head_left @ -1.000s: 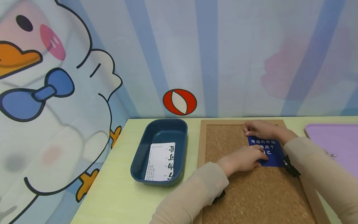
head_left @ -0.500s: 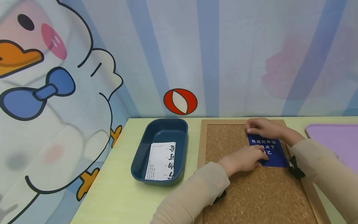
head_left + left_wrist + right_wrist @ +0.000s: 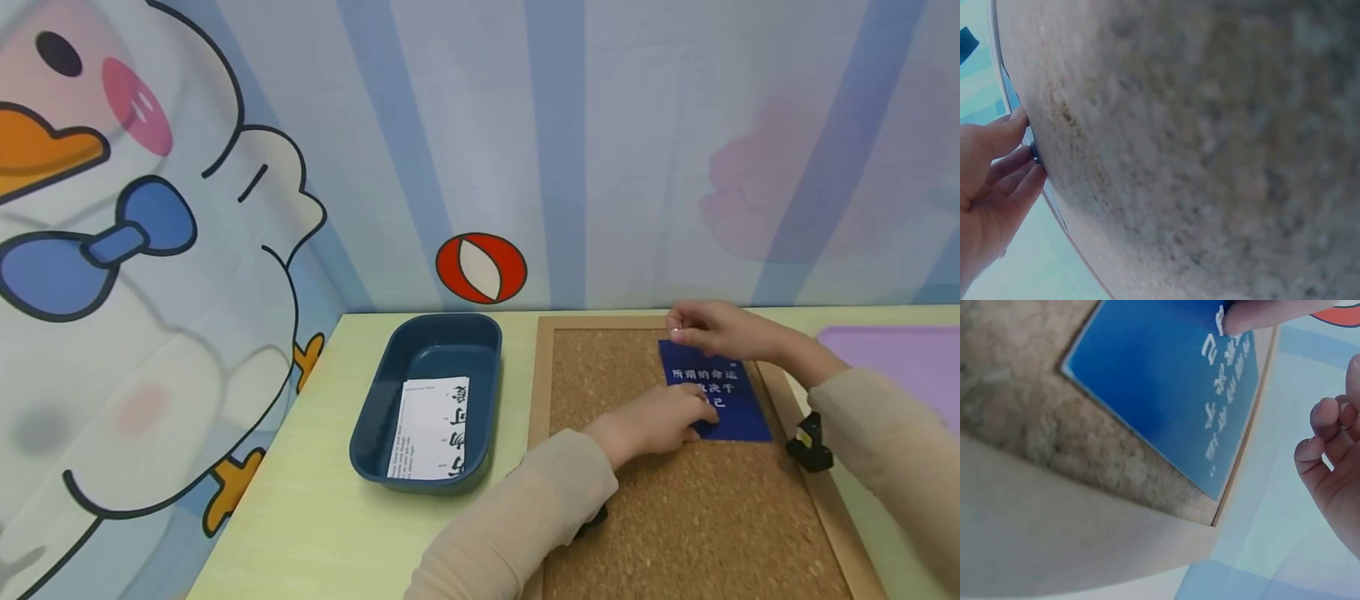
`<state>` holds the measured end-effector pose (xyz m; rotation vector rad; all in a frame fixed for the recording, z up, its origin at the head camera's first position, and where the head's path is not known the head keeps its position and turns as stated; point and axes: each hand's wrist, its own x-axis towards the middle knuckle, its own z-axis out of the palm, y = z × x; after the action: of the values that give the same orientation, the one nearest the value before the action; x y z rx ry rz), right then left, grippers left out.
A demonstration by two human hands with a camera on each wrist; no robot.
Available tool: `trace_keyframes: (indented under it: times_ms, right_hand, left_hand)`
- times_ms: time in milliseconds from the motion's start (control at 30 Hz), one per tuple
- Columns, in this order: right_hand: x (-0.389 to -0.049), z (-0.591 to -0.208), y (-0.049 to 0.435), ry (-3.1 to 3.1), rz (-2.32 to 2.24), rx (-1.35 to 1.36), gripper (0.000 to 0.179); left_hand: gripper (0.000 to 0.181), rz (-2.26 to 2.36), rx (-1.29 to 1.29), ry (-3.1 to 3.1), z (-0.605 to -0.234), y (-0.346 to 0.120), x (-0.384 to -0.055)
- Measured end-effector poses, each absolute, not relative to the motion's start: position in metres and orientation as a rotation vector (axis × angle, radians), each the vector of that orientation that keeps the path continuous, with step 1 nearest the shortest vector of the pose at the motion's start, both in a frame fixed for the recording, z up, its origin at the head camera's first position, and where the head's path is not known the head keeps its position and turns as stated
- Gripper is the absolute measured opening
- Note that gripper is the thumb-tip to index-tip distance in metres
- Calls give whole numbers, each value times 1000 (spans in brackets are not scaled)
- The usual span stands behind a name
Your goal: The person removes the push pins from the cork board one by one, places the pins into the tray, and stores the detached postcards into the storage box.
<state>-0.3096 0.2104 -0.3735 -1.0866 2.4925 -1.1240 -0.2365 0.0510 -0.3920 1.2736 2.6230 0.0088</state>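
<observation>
A dark blue card point(image 3: 738, 421) with white Chinese characters lies on the upper part of a wood-framed corkboard point(image 3: 675, 525). My left hand point(image 3: 652, 425) rests on the card's lower left, fingertips pressing it and covering part of the lettering; the left wrist view shows its fingers point(image 3: 1025, 187) spread against the board. Just above the card's top left corner, my right hand point(image 3: 720, 327) is raised with thumb and fingertips together, a tiny shiny thing point(image 3: 676, 332) showing at their tips. The right wrist view has the right hand point(image 3: 1338, 450) off the card, fingers curled.
A dark blue plastic tub point(image 3: 367, 408) on the left holds white printed sheets point(image 3: 431, 429). To the right lies a purple tray point(image 3: 892, 354), partly behind the right sleeve. A cartoon-printed curtain point(image 3: 622, 167) stands behind the pale yellow table point(image 3: 300, 492).
My right hand has lifted up from the card's top left corner, uncovering the card's top edge. The left hand stays pressed on the card.
</observation>
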Motion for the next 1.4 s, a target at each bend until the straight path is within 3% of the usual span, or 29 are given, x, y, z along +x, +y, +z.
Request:
trace_keyframes:
  times_ms: [867,1400]
  right_hand:
    - [-281,-366,274,2610,-1183,-1099,6]
    - [-264,-376,317,2802,-1142,-841,9]
  left_hand:
    - [36,22,1233,2622,-390,54,-236]
    - [36,33,1223,2635,-390,50,-235]
